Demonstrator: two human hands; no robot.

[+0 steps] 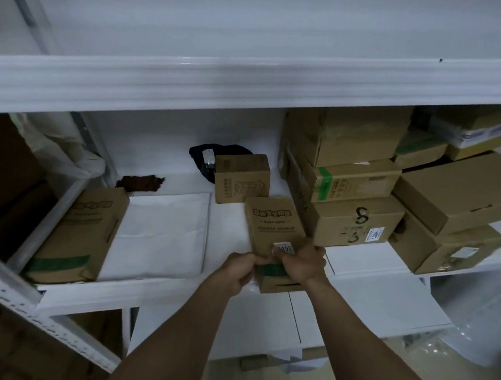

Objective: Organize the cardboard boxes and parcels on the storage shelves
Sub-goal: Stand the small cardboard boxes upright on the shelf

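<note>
On the middle shelf [152, 297], at its front edge, both my hands grip the near end of a long cardboard box [273, 225]. Left hand [240, 268] curled round the left corner; right hand [302, 262] wrapped over the top, thumb by the white number label [284, 249]. Box sits just beside the stacked boxes [354, 217] on its right, with a smaller box [242, 178] just behind it.
</note>
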